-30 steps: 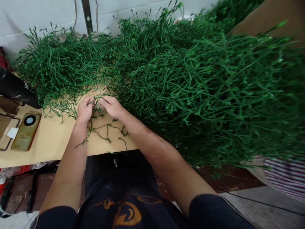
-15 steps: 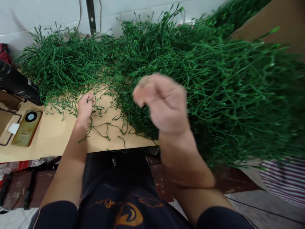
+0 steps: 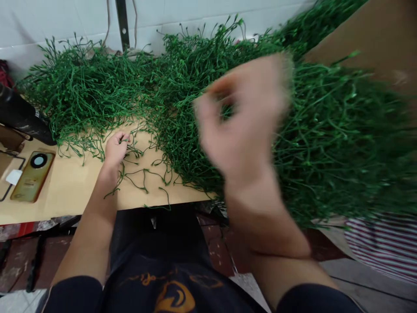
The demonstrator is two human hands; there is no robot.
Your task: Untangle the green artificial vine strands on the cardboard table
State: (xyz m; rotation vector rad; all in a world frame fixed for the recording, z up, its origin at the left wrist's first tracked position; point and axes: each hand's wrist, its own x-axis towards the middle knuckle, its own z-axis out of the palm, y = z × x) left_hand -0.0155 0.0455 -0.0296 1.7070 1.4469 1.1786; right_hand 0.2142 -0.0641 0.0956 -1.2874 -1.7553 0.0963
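My left hand (image 3: 117, 145) is closed over the tan tabletop, thumb and fingers pinching a thin green stem (image 3: 124, 140). Loose green stems (image 3: 143, 180) with small forked tips lie beside and below it. Raised above the big heap of green stems (image 3: 325, 143), my right hand (image 3: 247, 117) is smeared by motion. Its fingers look curled, with a gap showing between thumb and fingers; whether anything is in them cannot be made out. Another pile of green stems (image 3: 84, 82) spreads behind my left hand.
At the left are a phone (image 3: 32, 176) with a round camera and a black bottle (image 3: 24, 115) lying tilted. The tan tabletop (image 3: 81, 191) ends just before my body. A tiled wall (image 3: 65, 21) stands behind, brown cardboard (image 3: 368, 39) at upper right, striped cloth (image 3: 384, 245) at lower right.
My right hand has moved up and to the right over the big heap, its fingers looking less tightly closed. My left hand stays nearly in place, still pinching the stem. The view shifted slightly.
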